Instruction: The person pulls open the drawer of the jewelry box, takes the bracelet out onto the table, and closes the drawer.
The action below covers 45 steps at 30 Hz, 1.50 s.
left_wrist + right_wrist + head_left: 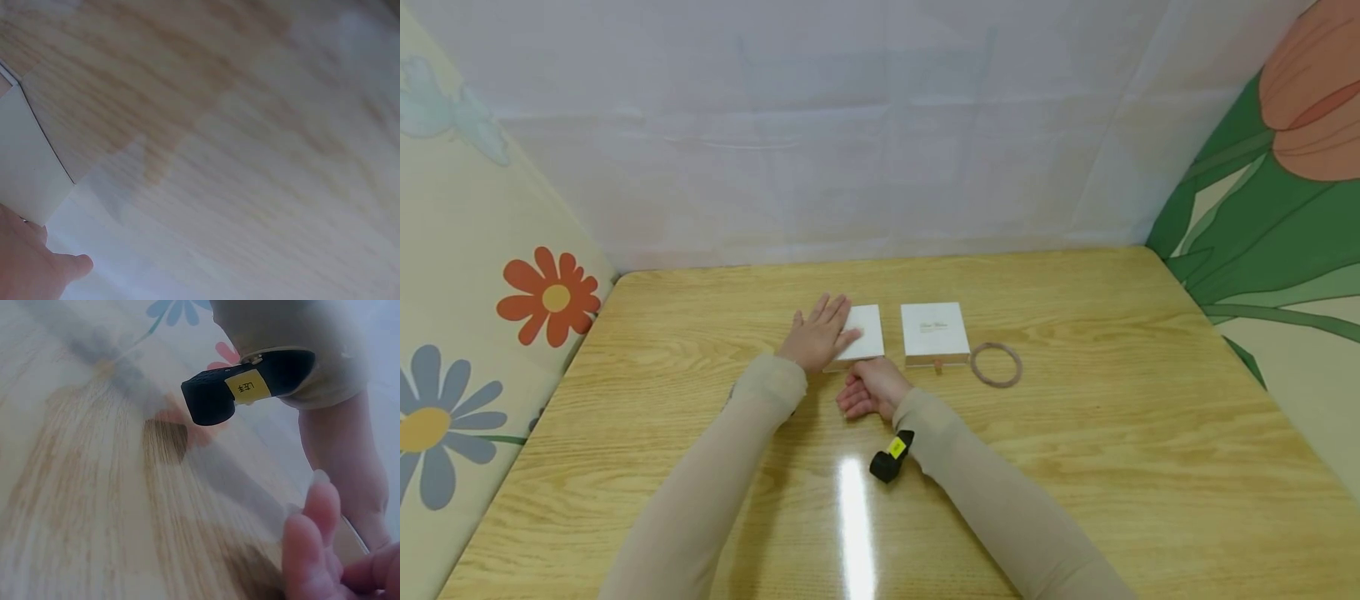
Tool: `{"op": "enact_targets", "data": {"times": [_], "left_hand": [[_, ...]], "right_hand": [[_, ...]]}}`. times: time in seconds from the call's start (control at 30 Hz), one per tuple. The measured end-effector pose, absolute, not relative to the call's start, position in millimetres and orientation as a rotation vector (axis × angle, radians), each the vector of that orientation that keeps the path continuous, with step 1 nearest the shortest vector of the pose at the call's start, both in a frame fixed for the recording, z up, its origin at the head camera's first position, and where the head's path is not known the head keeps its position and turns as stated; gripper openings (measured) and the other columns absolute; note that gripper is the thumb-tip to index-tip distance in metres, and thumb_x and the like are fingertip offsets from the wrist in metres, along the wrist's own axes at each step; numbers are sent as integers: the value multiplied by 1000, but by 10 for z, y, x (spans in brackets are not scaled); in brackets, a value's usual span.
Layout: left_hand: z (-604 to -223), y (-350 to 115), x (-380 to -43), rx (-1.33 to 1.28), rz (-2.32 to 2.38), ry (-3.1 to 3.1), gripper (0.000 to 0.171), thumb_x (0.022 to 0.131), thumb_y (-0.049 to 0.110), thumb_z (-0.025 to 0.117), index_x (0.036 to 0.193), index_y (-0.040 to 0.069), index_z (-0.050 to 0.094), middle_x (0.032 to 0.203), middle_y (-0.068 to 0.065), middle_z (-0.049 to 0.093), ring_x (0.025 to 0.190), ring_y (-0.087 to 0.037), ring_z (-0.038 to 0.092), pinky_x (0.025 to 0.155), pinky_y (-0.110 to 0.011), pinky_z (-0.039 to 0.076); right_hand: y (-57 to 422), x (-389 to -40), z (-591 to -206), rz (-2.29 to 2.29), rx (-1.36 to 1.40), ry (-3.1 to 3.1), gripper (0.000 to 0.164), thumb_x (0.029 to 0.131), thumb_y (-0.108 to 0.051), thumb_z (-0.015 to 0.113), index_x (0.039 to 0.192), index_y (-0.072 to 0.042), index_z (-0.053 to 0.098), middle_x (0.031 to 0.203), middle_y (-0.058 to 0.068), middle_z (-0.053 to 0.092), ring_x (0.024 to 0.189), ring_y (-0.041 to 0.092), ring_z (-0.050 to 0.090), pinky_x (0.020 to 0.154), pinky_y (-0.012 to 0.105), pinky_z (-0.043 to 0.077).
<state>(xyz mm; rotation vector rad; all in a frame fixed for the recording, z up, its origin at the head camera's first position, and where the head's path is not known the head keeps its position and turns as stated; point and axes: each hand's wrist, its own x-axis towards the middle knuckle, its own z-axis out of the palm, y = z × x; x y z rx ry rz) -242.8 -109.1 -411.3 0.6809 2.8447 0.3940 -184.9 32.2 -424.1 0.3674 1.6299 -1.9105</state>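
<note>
Two white flat square boxes lie on the wooden table. My left hand (817, 335) rests on the left white box (867, 329), fingers spread over its top. At that box's front edge, my right hand (877, 388) has thumb and forefinger bent together, the other fingers loosely curled. Whatever small part they pinch there is hidden. The right white box (936, 330) bears faint gold lettering and has a small brown tab (937, 366) at its front. In the right wrist view, right-hand fingers (309, 550) show at the lower right, with the left forearm beyond.
A brownish-pink ring (996, 365) lies right of the right box. Black wrist cameras are strapped over both sleeves; the right one (891, 457) hangs above the wooden table (1075, 467). A white sheet (880, 167) rises behind, with flower-patterned panels at both sides.
</note>
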Motion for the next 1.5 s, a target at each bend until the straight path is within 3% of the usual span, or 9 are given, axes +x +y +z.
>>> {"op": "enact_targets", "data": {"times": [0.4, 0.57, 0.77, 0.97, 1.5], "left_hand": [[-4086, -1075, -2428, 692, 294, 2888, 68, 105, 48, 30, 156, 4, 16, 161, -12, 13, 148, -29, -1, 110, -67, 1], [-4066, -1013, -2405, 774, 199, 2953, 60, 106, 40, 34, 152, 1, 30, 159, -14, 21, 148, -31, 5, 108, -69, 2], [-4022, -957, -2383, 854, 207, 3008, 50, 106, 32, 42, 146, 3, 43, 156, -13, 30, 147, -30, 12, 108, -70, 4], [-3951, -833, -2365, 872, 175, 3007, 49, 106, 31, 39, 148, 4, 40, 155, -11, 33, 147, -29, 15, 109, -69, 9], [-4031, -360, -2293, 861, 331, 2948, 57, 106, 40, 35, 153, 8, 31, 157, -8, 30, 147, -26, 15, 111, -66, 7]], "right_hand": [[315, -1777, -4238, -1916, 313, 1660, 24, 101, -9, 40, 85, 1, 54, 60, 9, 61, 46, 14, 61, 43, 26, 52], [394, -1688, -4262, -1918, 264, 1668, 29, 105, -19, 40, 97, 5, 55, 63, 9, 61, 48, 14, 61, 45, 27, 53], [524, -1597, -4292, -1916, 243, 1675, 29, 103, -14, 40, 110, 11, 53, 67, 9, 62, 51, 13, 61, 48, 26, 53], [722, -1544, -4285, -1967, 255, 1681, 31, 103, -14, 40, 112, 13, 53, 69, 8, 62, 54, 13, 62, 51, 26, 54], [1028, -1520, -4205, -2057, 311, 1665, 27, 103, -14, 38, 105, 9, 53, 68, 7, 63, 54, 13, 63, 53, 28, 55]]}}
